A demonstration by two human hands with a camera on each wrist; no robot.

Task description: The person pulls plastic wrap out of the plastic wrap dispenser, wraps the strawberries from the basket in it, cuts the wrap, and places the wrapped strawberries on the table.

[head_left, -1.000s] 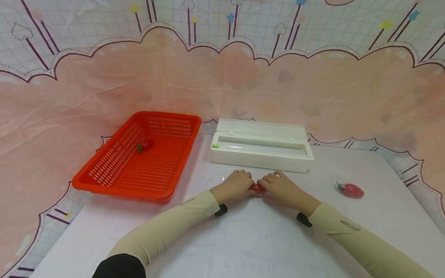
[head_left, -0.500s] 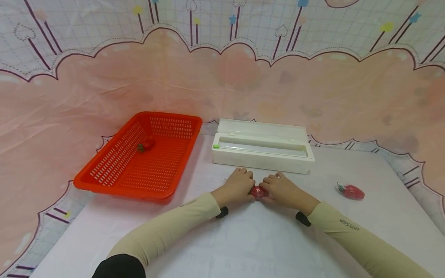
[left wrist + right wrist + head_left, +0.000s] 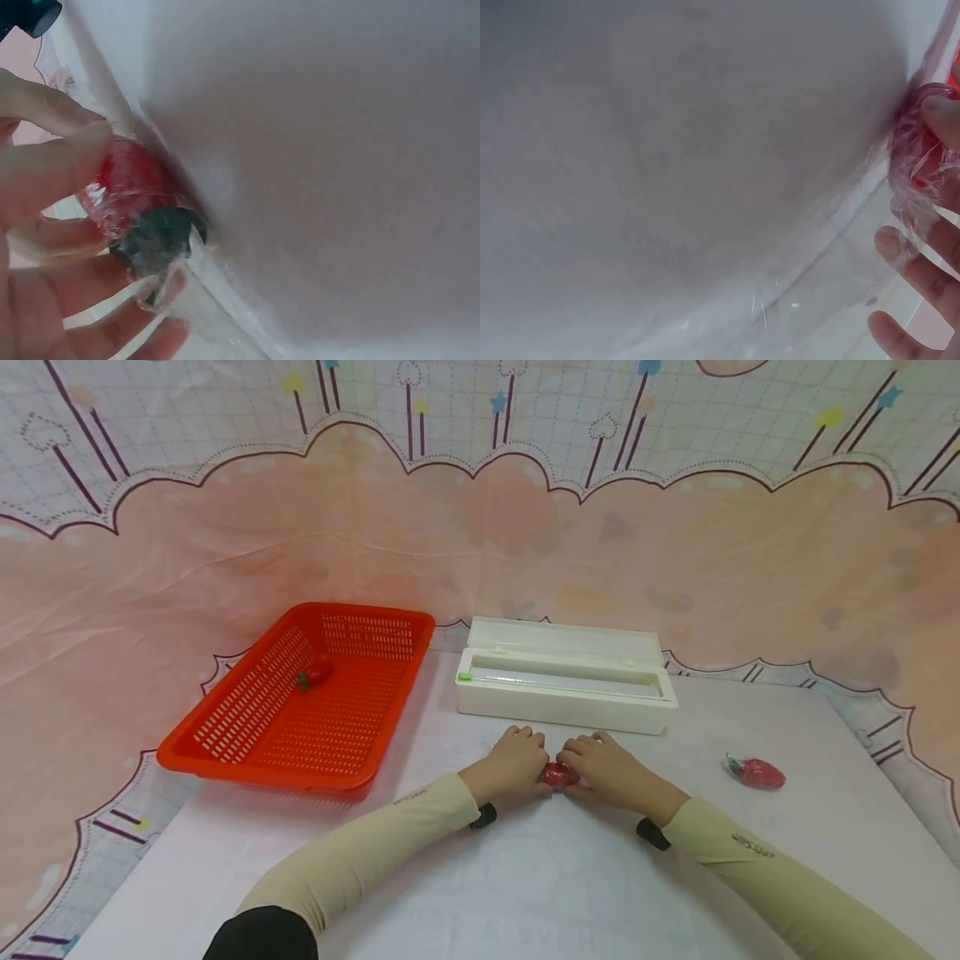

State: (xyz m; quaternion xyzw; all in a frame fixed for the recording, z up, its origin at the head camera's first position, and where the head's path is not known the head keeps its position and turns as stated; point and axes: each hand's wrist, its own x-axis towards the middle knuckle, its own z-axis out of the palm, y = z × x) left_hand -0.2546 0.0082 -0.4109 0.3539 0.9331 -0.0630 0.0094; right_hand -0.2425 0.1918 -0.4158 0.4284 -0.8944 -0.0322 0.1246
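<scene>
a: we see both hands meeting at the middle of the table [image 3: 525, 877], just in front of the white film dispenser box [image 3: 564, 687]. the left hand [image 3: 513, 764] and the right hand [image 3: 609, 770] close in on one wrapped strawberry [image 3: 558, 774] from either side.

b: and the grip itself?

a: we read it as a two-sided pinch. in the left wrist view the thumb and fingers [image 3: 52, 169] curl round the red fruit [image 3: 131, 184], its dark green cap pointing toward the table, clear film [image 3: 195, 300] creased over it. in the right wrist view a fingertip [image 3: 941, 120] presses into the crumpled film on the berry [image 3: 919, 161], the other fingers spread below it.

b: so where does the berry lie?

a: we place it between the two hands' fingertips, resting on the tablecloth, touching both hands.

b: anything else in shot?

a: we note a second wrapped strawberry [image 3: 757, 772] well off to the right, and an orange basket [image 3: 225, 739] on the left holding one more strawberry [image 3: 313, 672].
</scene>
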